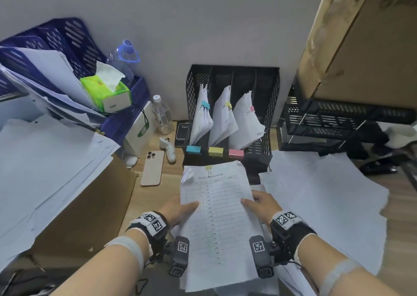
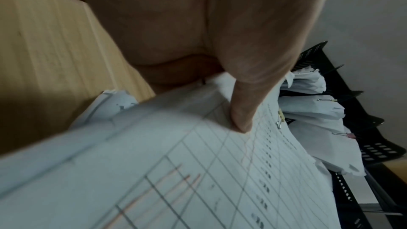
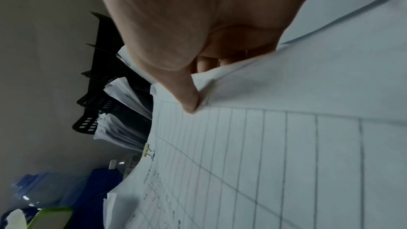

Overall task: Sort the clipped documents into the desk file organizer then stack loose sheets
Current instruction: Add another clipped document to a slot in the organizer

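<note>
We hold a clipped document point(image 1: 220, 216) in front of the black file organizer point(image 1: 232, 113), one hand on each long edge. Our left hand point(image 1: 180, 207) pinches the left edge, thumb pressed flat on the printed table and fingers underneath; our right hand point(image 1: 259, 202) pinches the right edge the same way. We judge the two-handed hold keeps the sheets from sagging and steers the clipped end, which points toward the organizer.

A yellow clip point(image 1: 208, 167) bites the far edge of the document, just short of the organizer's front lip. On that lip sit three coloured tabs: blue point(image 1: 194, 149), yellow point(image 1: 216, 151) and pink point(image 1: 236, 153). Behind each, a slot holds papers point(image 1: 223, 117) with a matching clip, so this bundle seems bound for the middle slot, behind the yellow tab. The fourth slot, at the organizer's right, looks empty.

To the right of the organizer, loose sheets point(image 1: 322, 196) lie spread unevenly on the desk point(image 1: 173, 167), not yet stacked. To its left lie a phone point(image 1: 153, 168) and a small water bottle point(image 1: 161, 115), and farther left a blue tray point(image 1: 56, 45) piled with more paper.
</note>
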Action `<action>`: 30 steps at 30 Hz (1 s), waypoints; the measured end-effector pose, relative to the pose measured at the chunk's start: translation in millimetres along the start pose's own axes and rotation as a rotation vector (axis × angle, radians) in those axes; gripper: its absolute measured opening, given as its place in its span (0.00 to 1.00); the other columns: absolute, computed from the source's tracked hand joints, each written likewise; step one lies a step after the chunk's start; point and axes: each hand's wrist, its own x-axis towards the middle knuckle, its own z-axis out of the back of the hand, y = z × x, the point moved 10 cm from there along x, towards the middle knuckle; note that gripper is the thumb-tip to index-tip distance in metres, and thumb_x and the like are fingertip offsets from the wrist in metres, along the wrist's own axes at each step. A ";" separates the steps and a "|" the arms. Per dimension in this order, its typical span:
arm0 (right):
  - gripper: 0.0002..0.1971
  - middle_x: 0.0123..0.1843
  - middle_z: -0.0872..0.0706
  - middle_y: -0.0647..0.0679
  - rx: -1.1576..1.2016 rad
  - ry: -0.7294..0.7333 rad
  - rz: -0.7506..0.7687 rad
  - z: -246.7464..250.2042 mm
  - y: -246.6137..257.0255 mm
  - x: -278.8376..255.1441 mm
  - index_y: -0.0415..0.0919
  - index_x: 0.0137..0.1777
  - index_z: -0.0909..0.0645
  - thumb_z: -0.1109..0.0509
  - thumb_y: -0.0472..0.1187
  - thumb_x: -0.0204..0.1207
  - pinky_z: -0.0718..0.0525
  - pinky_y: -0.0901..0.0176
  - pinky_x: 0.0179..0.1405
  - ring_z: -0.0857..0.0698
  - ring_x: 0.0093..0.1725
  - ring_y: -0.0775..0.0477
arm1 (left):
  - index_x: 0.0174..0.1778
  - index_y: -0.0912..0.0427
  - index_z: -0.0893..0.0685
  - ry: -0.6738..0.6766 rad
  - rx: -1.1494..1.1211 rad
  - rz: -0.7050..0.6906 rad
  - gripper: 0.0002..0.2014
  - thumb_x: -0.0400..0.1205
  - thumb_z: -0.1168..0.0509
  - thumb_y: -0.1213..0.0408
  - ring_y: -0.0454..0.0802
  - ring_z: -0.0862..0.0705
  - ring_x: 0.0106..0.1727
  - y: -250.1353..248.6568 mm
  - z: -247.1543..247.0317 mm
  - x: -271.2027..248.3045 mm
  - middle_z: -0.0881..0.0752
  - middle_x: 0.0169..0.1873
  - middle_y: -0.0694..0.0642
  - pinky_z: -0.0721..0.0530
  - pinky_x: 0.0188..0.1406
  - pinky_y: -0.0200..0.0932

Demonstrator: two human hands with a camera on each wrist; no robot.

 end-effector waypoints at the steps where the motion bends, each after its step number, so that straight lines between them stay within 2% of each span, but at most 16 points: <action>1: 0.13 0.56 0.11 0.55 -0.007 -0.020 -0.007 2.5 -4.0 -0.8 0.46 0.62 0.14 0.31 0.44 0.80 0.16 0.61 0.51 0.13 0.54 0.51 | 0.61 0.57 0.11 0.013 0.009 0.002 0.13 0.81 0.26 0.60 0.59 0.07 0.57 2.3 -3.3 0.0 0.05 0.54 0.57 0.13 0.66 0.65; 3: 0.10 0.53 0.12 0.55 0.010 -0.056 -0.041 6.4 -13.3 -1.5 0.47 0.59 0.14 0.32 0.44 0.80 0.20 0.69 0.41 0.14 0.50 0.53 | 0.60 0.57 0.12 0.045 0.022 0.009 0.14 0.79 0.24 0.61 0.58 0.07 0.57 7.3 -9.4 0.8 0.05 0.54 0.56 0.12 0.65 0.64; 7: 0.06 0.47 0.11 0.52 0.033 -0.121 -0.108 15.7 -26.8 -2.6 0.49 0.48 0.16 0.34 0.44 0.80 0.22 0.67 0.36 0.16 0.43 0.57 | 0.61 0.60 0.13 0.121 -0.006 0.031 0.15 0.79 0.24 0.66 0.56 0.06 0.55 13.0 -24.5 -2.0 0.05 0.53 0.55 0.10 0.62 0.57; 10: 0.08 0.48 0.11 0.47 0.061 -0.159 -0.112 22.9 -27.2 -4.2 0.43 0.51 0.16 0.35 0.43 0.81 0.22 0.67 0.35 0.16 0.43 0.55 | 0.60 0.62 0.13 0.174 -0.031 0.044 0.13 0.80 0.26 0.69 0.55 0.06 0.55 15.3 -35.1 -6.1 0.05 0.53 0.56 0.09 0.57 0.51; 12: 0.11 0.52 0.10 0.44 0.069 -0.195 -0.099 28.9 -23.5 -5.4 0.38 0.56 0.16 0.35 0.41 0.80 0.21 0.67 0.38 0.14 0.47 0.49 | 0.58 0.63 0.12 0.184 -0.032 0.052 0.10 0.81 0.27 0.71 0.56 0.06 0.55 17.7 -38.2 -7.4 0.05 0.52 0.56 0.09 0.57 0.51; 15: 0.14 0.59 0.15 0.45 0.128 -0.244 -0.078 35.9 -14.1 -4.9 0.43 0.64 0.24 0.32 0.40 0.79 0.20 0.64 0.44 0.17 0.50 0.49 | 0.59 0.61 0.12 0.147 0.014 0.004 0.09 0.83 0.28 0.67 0.55 0.06 0.54 7.7 -35.8 -8.3 0.05 0.51 0.56 0.09 0.59 0.55; 17: 0.26 0.63 0.23 0.43 0.062 -0.419 -0.029 53.9 -0.1 -9.0 0.45 0.69 0.31 0.25 0.41 0.74 0.20 0.53 0.59 0.20 0.58 0.44 | 0.56 0.60 0.11 0.088 0.027 -0.057 0.08 0.84 0.28 0.64 0.55 0.05 0.52 -11.4 -30.9 -9.3 0.04 0.50 0.56 0.08 0.58 0.56; 19: 0.30 0.64 0.26 0.45 -0.076 -0.546 0.097 67.0 32.1 -18.1 0.46 0.67 0.31 0.21 0.46 0.69 0.20 0.49 0.65 0.21 0.60 0.45 | 0.54 0.58 0.11 0.034 0.012 -0.135 0.05 0.84 0.29 0.63 0.54 0.06 0.49 -38.3 -28.2 -12.9 0.05 0.48 0.57 0.08 0.57 0.57; 20: 0.32 0.64 0.26 0.47 -0.093 -0.487 0.147 62.3 48.1 -19.1 0.48 0.67 0.30 0.20 0.50 0.67 0.18 0.49 0.64 0.20 0.58 0.48 | 0.52 0.56 0.10 0.017 0.021 -0.188 0.04 0.85 0.30 0.63 0.54 0.06 0.49 -54.3 -28.6 -16.1 0.05 0.48 0.57 0.08 0.57 0.58; 22: 0.47 0.65 0.25 0.49 -0.014 -0.192 0.181 34.0 76.0 -17.8 0.52 0.75 0.37 0.19 0.63 0.59 0.14 0.51 0.56 0.17 0.57 0.51 | 0.52 0.50 0.09 0.003 0.073 -0.341 0.05 0.85 0.31 0.61 0.55 0.07 0.51 -89.7 -35.2 -25.5 0.06 0.49 0.56 0.07 0.54 0.58; 24: 0.63 0.67 0.29 0.55 0.014 0.044 0.162 3.6 100.2 -21.4 0.60 0.81 0.49 0.22 0.74 0.47 0.11 0.55 0.42 0.17 0.61 0.47 | 0.49 0.45 0.07 0.049 0.144 -0.525 0.11 0.86 0.33 0.65 0.50 0.07 0.50 -125.5 -52.7 -42.8 0.05 0.46 0.49 0.08 0.49 0.47; 25: 0.65 0.67 0.31 0.57 -0.029 0.045 0.179 -0.6 111.9 -24.4 0.60 0.81 0.48 0.23 0.77 0.44 0.11 0.56 0.38 0.17 0.62 0.45 | 0.48 0.44 0.06 0.063 0.198 -0.607 0.14 0.85 0.33 0.68 0.45 0.09 0.49 -140.2 -61.8 -49.7 0.06 0.45 0.46 0.10 0.48 0.41; 26: 0.62 0.67 0.28 0.56 -0.085 -0.003 0.208 2.3 122.1 -25.8 0.54 0.80 0.41 0.24 0.77 0.45 0.10 0.55 0.37 0.16 0.60 0.45 | 0.49 0.44 0.06 0.063 0.263 -0.676 0.14 0.83 0.33 0.69 0.42 0.11 0.51 -152.8 -70.1 -55.3 0.08 0.46 0.44 0.12 0.51 0.39; 28: 0.36 0.55 0.13 0.45 -0.084 -0.167 0.240 24.5 138.4 -28.0 0.43 0.63 0.21 0.25 0.67 0.62 0.08 0.46 0.41 0.11 0.48 0.46 | 0.62 0.47 0.09 0.052 0.341 -0.768 0.14 0.81 0.28 0.62 0.39 0.14 0.61 -170.8 -79.6 -60.9 0.11 0.57 0.45 0.16 0.65 0.38; 29: 0.25 0.50 0.10 0.42 -0.040 -0.232 0.215 38.0 140.9 -28.2 0.41 0.58 0.18 0.28 0.59 0.70 0.09 0.44 0.45 0.10 0.46 0.43 | 0.67 0.46 0.11 0.070 0.319 -0.764 0.18 0.80 0.26 0.55 0.39 0.14 0.64 -176.5 -80.6 -61.0 0.12 0.61 0.46 0.17 0.70 0.40; 30: 0.18 0.52 0.10 0.40 -0.018 -0.275 0.190 50.7 143.9 -30.3 0.40 0.58 0.17 0.33 0.52 0.76 0.10 0.45 0.50 0.11 0.48 0.41 | 0.68 0.44 0.12 0.104 0.257 -0.725 0.20 0.78 0.26 0.50 0.41 0.14 0.66 -179.7 -79.9 -58.6 0.12 0.63 0.48 0.17 0.71 0.43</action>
